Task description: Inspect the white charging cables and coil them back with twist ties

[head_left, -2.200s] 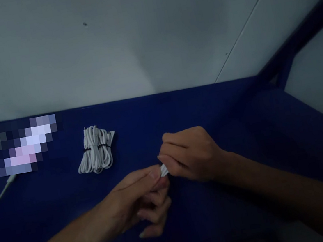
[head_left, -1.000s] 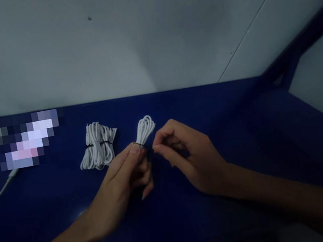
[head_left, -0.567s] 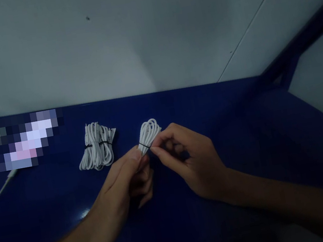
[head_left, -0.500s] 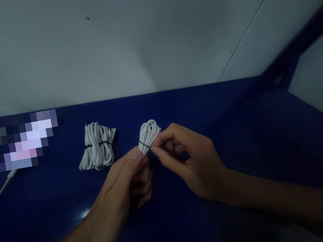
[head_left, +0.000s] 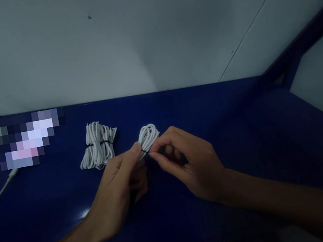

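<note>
White coil (head_left: 149,136) stands tilted above the table, between the two hands, its loops fanned upward; 2.2 s ago the hands covered nearly all of it. The left hand (head_left: 118,183) clamps its lower part, the thumb now higher, beside the black tie (head_left: 145,152), than half a second ago. The right hand (head_left: 195,161) pinches the tie's end, thumb and forefinger together. Left of the coil, the tied bundles (head_left: 97,147) lie unchanged on the blue table (head_left: 186,225).
</note>
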Motion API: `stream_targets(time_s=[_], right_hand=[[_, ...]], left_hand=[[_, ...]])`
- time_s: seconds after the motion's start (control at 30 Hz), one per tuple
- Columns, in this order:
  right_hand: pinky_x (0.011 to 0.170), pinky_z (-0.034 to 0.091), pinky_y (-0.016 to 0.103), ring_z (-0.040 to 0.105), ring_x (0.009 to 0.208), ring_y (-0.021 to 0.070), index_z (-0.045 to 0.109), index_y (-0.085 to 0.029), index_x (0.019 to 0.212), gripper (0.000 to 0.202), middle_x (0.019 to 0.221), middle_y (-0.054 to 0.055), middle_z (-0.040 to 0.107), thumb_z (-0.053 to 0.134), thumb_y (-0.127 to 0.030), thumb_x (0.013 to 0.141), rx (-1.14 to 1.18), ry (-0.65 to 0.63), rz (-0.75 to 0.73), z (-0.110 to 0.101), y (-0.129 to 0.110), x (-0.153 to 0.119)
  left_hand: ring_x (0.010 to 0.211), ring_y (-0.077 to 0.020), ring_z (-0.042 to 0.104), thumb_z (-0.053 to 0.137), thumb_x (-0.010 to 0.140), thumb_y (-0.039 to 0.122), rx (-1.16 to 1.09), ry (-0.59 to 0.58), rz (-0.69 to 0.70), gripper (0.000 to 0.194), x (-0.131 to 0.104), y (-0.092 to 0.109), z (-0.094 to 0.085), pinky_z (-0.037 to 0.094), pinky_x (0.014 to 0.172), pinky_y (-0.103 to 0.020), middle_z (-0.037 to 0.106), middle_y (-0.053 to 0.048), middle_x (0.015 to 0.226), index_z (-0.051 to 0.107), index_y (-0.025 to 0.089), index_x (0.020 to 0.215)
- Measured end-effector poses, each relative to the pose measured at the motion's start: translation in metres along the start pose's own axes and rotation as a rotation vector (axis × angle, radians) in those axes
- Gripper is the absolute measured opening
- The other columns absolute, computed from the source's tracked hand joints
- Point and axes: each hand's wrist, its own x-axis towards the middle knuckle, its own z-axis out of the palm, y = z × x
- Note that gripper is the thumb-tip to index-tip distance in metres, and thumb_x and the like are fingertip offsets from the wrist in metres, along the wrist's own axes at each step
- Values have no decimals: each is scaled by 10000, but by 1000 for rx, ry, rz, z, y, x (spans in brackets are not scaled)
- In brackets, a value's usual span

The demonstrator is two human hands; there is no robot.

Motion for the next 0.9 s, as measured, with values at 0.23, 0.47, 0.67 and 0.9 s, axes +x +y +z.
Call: stream_targets(time_s=[0.23,0.47,0.67,0.9], right_hand=[[583,503,231,564,635,88,733,-219,1045,128,846,-41,687,819,-135,1001,232,8,296,-3,-10,1],[570,511,183,610,674,79,641,-221,1055,376,942,-26,759,962,-166,868,820,-211,576,-18,11,18],[519,483,149,583,629,64,612,-222,1126,408,928,-40,743,942,-163,894,990,-503,540,-32,26,29],[597,532,239,605,647,89,613,-221,1081,317,1014,8,783,904,-227,957,916,-524,383,-43,12,31]], left_hand=[[488,-90,268,721,986,627,-77,26,-54,640,0,6,3,297,427,-194,251,77,583,350,240,637],[474,-106,273,713,1012,571,-120,-54,-1,562,-1,-3,-5,313,410,-220,273,78,579,432,235,661],[532,-131,304,585,1097,569,-31,-275,45,536,-11,-5,-15,315,481,-267,338,56,635,480,227,698],[568,-140,356,568,1103,569,250,-471,21,590,-15,18,-13,241,575,-342,410,30,597,454,213,647]])
